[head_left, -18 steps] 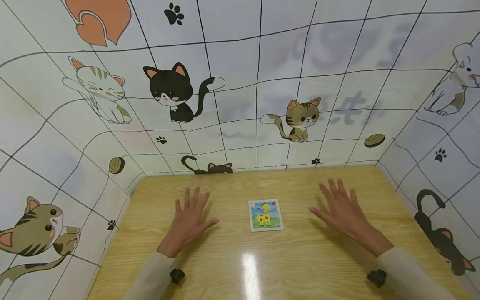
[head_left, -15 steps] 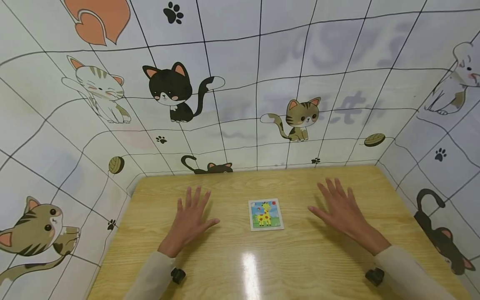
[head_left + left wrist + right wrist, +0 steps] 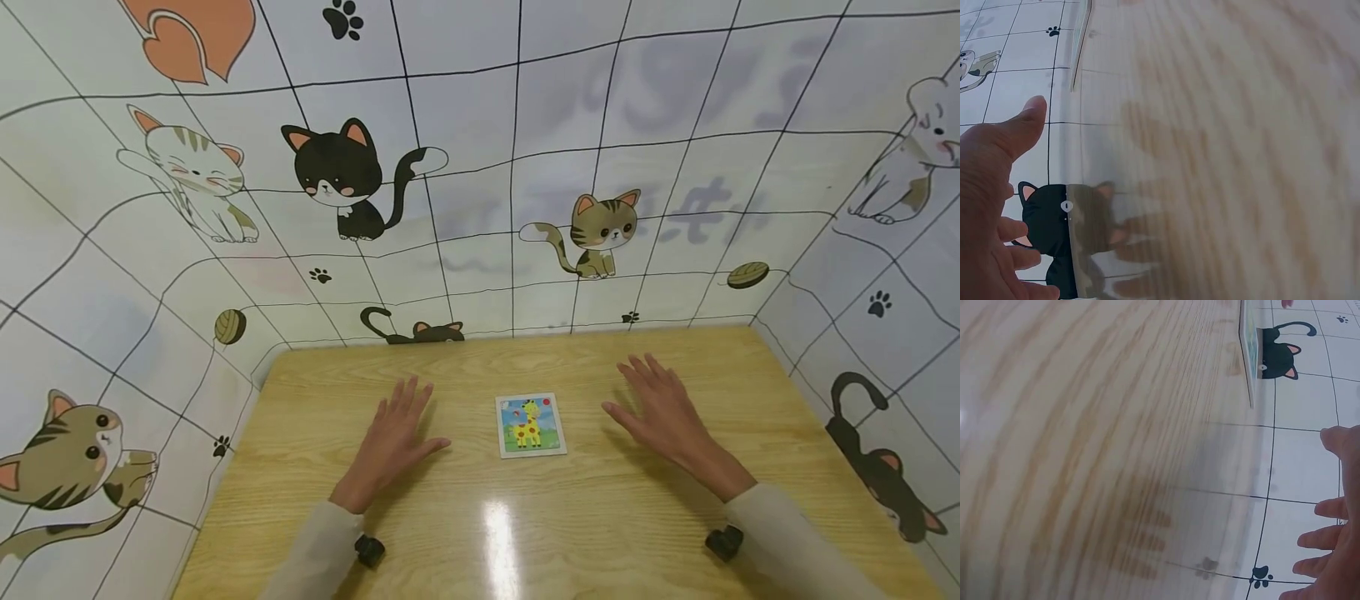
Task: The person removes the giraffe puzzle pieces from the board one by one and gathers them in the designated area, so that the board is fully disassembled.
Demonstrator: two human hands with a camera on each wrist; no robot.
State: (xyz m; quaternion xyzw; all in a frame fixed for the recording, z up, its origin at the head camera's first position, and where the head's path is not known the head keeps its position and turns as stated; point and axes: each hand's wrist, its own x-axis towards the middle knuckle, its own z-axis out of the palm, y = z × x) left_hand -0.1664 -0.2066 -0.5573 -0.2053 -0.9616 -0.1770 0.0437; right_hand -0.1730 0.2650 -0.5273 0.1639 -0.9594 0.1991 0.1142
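Note:
A small square picture puzzle (image 3: pixel 530 426) with a yellow giraffe on it lies flat on the wooden table (image 3: pixel 525 492), between the two hands. To its left, the left hand (image 3: pixel 393 446) hovers above the tabletop with fingers straight and thumb spread toward the puzzle. On the other side, the right hand (image 3: pixel 667 417) is held the same way, its thumb toward the puzzle. Neither hand touches it or holds anything. Both wrist views show gaps between the fingers and the table, with the puzzle (image 3: pixel 1081 44) edge-on near the top of the left one.
White walls with a drawn grid and cartoon cats (image 3: pixel 341 179) close in the table at the back and both sides. A small black device (image 3: pixel 369 551) sits at the left wrist, and another black device (image 3: pixel 724 543) at the right.
Both hands have moved inward, closer to the puzzle from either side. The head view has shifted slightly. The puzzle stays in its place on the table.

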